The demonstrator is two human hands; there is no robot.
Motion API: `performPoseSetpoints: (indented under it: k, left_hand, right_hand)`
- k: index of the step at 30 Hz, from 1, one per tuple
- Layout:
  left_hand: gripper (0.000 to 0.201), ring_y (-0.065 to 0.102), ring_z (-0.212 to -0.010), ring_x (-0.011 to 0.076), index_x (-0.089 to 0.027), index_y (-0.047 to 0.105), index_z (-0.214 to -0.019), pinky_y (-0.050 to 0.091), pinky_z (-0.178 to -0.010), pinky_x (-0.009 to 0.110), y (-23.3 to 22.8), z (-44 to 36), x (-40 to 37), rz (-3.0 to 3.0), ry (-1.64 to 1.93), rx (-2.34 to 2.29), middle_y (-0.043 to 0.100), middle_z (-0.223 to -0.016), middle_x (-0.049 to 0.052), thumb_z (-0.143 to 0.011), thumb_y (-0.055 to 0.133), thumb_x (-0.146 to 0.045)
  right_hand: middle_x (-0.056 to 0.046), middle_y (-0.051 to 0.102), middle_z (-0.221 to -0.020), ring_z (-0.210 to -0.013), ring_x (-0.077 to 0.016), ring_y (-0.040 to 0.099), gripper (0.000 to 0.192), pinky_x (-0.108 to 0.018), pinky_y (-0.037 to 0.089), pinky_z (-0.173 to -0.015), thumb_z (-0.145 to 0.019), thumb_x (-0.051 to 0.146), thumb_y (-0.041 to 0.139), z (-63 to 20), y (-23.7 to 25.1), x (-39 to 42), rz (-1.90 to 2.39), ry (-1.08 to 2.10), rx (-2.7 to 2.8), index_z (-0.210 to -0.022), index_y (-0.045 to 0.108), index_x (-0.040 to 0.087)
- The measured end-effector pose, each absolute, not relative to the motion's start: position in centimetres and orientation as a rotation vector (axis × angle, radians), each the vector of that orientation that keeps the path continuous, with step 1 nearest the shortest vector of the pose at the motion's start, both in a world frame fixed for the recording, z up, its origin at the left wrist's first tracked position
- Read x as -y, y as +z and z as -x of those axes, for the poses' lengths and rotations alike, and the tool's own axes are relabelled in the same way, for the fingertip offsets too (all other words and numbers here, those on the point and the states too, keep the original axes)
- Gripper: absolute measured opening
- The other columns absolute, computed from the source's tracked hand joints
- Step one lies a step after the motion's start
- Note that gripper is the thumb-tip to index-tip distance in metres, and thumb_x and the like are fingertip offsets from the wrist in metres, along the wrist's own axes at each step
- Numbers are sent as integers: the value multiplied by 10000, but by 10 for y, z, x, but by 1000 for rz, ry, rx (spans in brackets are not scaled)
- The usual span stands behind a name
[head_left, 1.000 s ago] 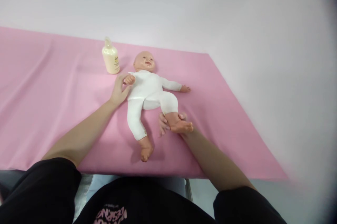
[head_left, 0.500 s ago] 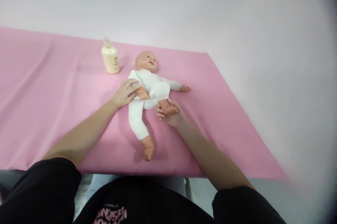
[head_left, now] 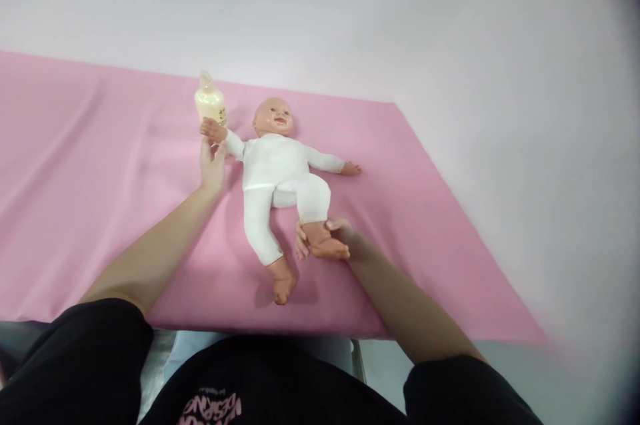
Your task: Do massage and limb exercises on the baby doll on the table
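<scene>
A baby doll (head_left: pixel 277 162) with a white cloth body lies on its back, its head toward the far edge. My left hand (head_left: pixel 213 165) is closed around the doll's arm (head_left: pixel 215 130) near its hand, holding it out to the left in front of the lotion bottle. Around the lower part of the doll's bent leg (head_left: pixel 316 233), my right hand (head_left: pixel 303 242) is wrapped from beneath, its palm mostly hidden behind the ankle. The doll's other leg (head_left: pixel 281 278) rests straight toward me. Its other arm (head_left: pixel 333 162) stretches out to the right.
A pump bottle of cream-coloured lotion (head_left: pixel 210 104) stands behind the doll's raised hand. Pink cloth (head_left: pixel 125 212) covers the table, whose far edge meets a white wall (head_left: pixel 320 18). The table's front edge runs close to my body.
My left hand has carried the doll's arm from across its belly outward and up to the left. My right hand has drawn the bent leg toward me, straightening it somewhat.
</scene>
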State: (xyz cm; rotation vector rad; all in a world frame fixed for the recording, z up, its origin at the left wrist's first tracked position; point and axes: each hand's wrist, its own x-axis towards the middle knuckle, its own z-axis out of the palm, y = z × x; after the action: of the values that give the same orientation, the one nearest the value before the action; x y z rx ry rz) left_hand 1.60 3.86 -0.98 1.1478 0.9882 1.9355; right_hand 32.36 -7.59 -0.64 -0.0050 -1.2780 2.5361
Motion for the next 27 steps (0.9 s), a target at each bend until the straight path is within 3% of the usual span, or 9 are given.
performPoseSetpoints:
  k: [6, 9, 17, 21, 24, 27]
  left_hand:
    - [367, 685, -879, 140, -305, 550, -1062, 574, -667, 247, -17, -3, -50, -748, 1969, -1074, 661, -1093, 21, -895, 677, -606]
    - [287, 687, -876, 118, -298, 541, -1074, 578, -666, 225, -17, -1, -51, -649, 1947, -1090, 673, -1103, 25, -967, 610, -556]
    - [369, 690, -948, 150, -310, 521, -1078, 594, -705, 271, -18, -3, -49, -856, 1954, -1149, 654, -1105, 36, -938, 575, -647]
    - [431, 683, -1070, 203, -316, 519, -1165, 608, -776, 329, -10, -10, -41, -967, 1983, -1114, 618, -1249, 76, -895, 640, -629]
    - [537, 620, -1228, 258, -305, 507, -1286, 591, -890, 393, -6, -17, -33, -1250, 1953, -1085, 569, -1368, 116, -887, 648, -636]
    - [585, 582, -1257, 286, -278, 524, -1342, 552, -957, 429, -5, -21, -24, -1613, 1846, -1157, 578, -1343, 133, -903, 606, -655]
  right_hand:
    - [-130, 766, -900, -979, -288, 720, 378, -435, 531, -953, -803, 405, 737, -321, 10, 80, 184, 2610, 1647, -1023, 650, 111]
    - [-152, 774, -951, -1040, -298, 717, 400, -440, 513, -1003, -813, 396, 739, -318, 15, 80, 186, 2590, 1697, -1061, 646, 96]
    - [-183, 771, -989, -1019, -315, 738, 473, -449, 545, -966, -803, 466, 758, -322, 7, 80, 146, 2630, 1676, -1072, 619, 103]
    - [-200, 768, -968, -968, -310, 754, 532, -422, 578, -897, -749, 528, 806, -330, -2, 74, 34, 2737, 1607, -1028, 625, 112]
    - [-167, 768, -938, -955, -282, 751, 596, -424, 567, -923, -658, 545, 873, -338, -14, 68, -34, 2839, 1558, -1018, 619, 144]
    - [-97, 752, -819, -820, -240, 737, 634, -475, 535, -981, -571, 594, 898, -343, -27, 64, -70, 2818, 1432, -937, 602, 171]
